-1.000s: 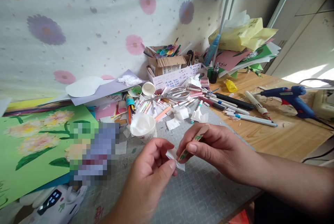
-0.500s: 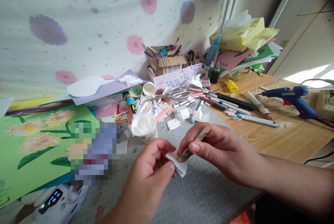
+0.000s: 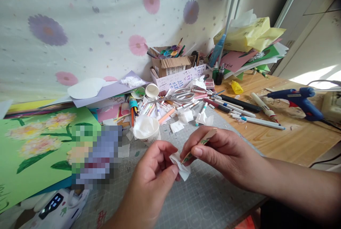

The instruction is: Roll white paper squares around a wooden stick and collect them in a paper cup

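Observation:
My left hand (image 3: 153, 172) pinches a small piece of white tissue paper (image 3: 181, 166) between thumb and fingers. My right hand (image 3: 218, 152) grips a thin stick with green marks (image 3: 200, 143), its lower tip touching the tissue. Both hands hover over a grey cutting mat (image 3: 202, 197). Just beyond them stands a paper cup lined with white tissue (image 3: 146, 129).
Many pens and markers (image 3: 170, 106) lie scattered behind the cup, with white paper scraps (image 3: 186, 117). A blue glue gun (image 3: 298, 99) rests on the wooden table at right. A green flower painting (image 3: 34, 143) lies at left. Cardboard boxes (image 3: 173, 67) and paper stacks (image 3: 247, 44) stand at the back.
The tissue piece has shifted and unfolded slightly between my fingers; the stick tip stays against it. Both hands stay in nearly the same place.

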A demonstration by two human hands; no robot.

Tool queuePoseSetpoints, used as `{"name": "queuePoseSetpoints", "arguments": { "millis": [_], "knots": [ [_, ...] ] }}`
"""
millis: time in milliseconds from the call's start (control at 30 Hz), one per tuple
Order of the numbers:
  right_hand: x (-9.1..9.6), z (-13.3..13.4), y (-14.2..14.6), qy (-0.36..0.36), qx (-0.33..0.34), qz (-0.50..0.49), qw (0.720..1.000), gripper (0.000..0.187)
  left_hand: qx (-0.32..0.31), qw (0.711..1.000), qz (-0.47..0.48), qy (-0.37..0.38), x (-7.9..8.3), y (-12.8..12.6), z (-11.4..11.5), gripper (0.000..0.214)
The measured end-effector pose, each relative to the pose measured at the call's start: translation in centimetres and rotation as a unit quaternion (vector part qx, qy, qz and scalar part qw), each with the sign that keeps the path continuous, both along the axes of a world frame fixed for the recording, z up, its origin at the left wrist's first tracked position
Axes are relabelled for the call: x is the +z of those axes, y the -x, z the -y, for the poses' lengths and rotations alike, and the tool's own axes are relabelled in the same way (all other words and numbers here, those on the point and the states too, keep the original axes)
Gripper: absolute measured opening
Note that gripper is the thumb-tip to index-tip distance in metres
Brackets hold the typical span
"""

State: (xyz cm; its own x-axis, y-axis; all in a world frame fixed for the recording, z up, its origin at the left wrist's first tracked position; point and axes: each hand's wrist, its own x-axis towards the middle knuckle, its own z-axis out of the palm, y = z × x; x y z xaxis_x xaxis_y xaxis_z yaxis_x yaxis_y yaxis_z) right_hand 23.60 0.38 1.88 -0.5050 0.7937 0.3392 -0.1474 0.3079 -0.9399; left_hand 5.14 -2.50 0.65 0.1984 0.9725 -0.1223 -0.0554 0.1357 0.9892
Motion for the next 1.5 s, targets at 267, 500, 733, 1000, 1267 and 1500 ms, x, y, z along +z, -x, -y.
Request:
{"name": "queuePoseSetpoints", "arguments": {
  "millis": [267,500,733,1000,1267,1500],
  "knots": [
    [0.0,0.1,0.2,-0.063,-0.008,0.024,0.998,0.013,0.003,1.000,-0.031,-0.004,-0.3,0.2,0.0,0.012],
    [-0.3,-0.2,0.0,0.035,-0.009,-0.032,0.999,0.015,0.003,0.999,-0.040,0.012,0.1,0.2,-0.1,0.019],
    [-0.6,-1.6,-0.9,0.069,-0.034,-0.093,0.993,0.014,-0.038,0.990,-0.133,0.013,-0.9,0.8,-1.0,0.030],
    [0.0,-1.1,-1.4,0.077,-0.007,-0.062,0.995,0.012,-0.064,0.931,-0.339,-0.123,-0.5,1.7,-1.8,0.019],
    [0.2,0.1,-0.8,-0.007,-0.008,-0.019,1.000,0.008,-0.069,0.997,-0.032,-0.014,-0.6,1.4,-0.7,0.014],
    [0.4,0.1,-0.7,-0.033,-0.007,-0.034,0.999,0.005,-0.027,0.997,0.041,0.057,0.2,0.7,-0.3,0.014]
  ]
}}
